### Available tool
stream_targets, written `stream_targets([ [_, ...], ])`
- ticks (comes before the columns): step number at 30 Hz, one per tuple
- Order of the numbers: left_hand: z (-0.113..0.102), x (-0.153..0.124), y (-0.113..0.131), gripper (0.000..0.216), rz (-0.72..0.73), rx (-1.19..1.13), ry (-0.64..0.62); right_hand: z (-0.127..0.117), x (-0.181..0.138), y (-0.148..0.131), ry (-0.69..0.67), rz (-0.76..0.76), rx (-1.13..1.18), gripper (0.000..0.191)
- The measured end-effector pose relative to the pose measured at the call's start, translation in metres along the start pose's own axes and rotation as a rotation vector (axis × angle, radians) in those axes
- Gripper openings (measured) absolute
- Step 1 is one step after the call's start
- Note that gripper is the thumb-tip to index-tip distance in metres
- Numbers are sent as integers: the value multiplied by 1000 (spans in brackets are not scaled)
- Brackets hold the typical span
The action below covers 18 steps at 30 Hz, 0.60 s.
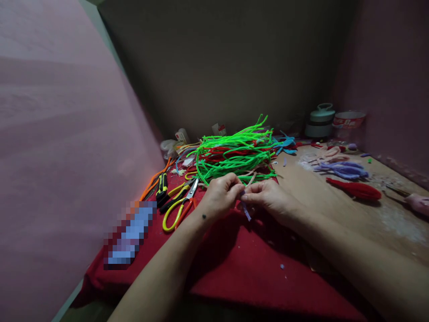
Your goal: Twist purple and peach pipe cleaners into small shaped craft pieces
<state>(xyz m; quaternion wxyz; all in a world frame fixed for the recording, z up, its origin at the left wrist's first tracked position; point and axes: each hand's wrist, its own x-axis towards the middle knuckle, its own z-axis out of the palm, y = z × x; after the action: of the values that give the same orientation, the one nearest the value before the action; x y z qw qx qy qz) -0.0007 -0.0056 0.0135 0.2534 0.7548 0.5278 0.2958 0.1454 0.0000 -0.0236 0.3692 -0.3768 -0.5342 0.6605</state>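
Note:
My left hand and my right hand meet over the red cloth, fingers pinched together on a short purple pipe cleaner whose end hangs down between them. A thin pink piece sticks up just behind my fingers. Right behind both hands lies a big heap of neon green pipe cleaners mixed with red ones.
Yellow-handled scissors, a yellow-black utility knife and orange pipe cleaners lie to the left. On the bare wood at the right are purple pieces, a red fuzzy shape, blue pieces, and containers by the wall.

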Motion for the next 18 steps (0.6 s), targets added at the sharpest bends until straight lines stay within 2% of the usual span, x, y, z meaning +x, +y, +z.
stream_targets([
  [4,4,1,-2,16,-36,-44,25,2,2,2,32,-23,-87,22],
  [7,5,1,1,17,-95,-169,28,4,1,0,59,-60,-109,21],
  [12,0,3,4,22,-225,-508,60,3,0,-3,157,-99,95,22],
  [18,3,1,-4,26,-312,-682,-198,-5,7,4,240,-202,264,27],
])
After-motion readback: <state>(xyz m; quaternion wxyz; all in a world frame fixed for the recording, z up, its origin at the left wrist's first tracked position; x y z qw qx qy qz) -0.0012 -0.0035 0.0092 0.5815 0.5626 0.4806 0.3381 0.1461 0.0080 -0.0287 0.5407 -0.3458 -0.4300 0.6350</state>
